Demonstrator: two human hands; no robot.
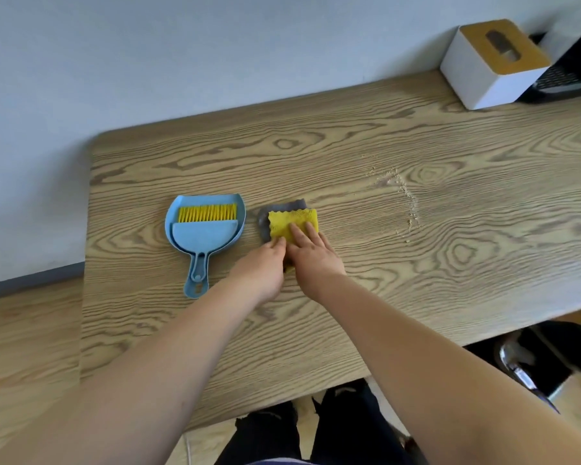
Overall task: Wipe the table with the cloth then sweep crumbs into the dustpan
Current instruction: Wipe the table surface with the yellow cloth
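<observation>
Item one, as I log it: folded yellow microfibre cloth with a grey layer beneath (292,223), lying on the wood-grain laminate table (416,280), with my right hand (312,251) pressing it flat, fingers straight, and my left hand (265,263) touching its near-left corner (curl of those fingers not legible). Pale crumb trail (406,199), a curved line running near-to-far, lies to the right of the cloth, nearer the right hand. Light-blue plastic dustpan with yellow-bristled brush nested inside (203,229) sits just left. White tissue box with tan lid (493,62) stands at the far right by a pale wall.
</observation>
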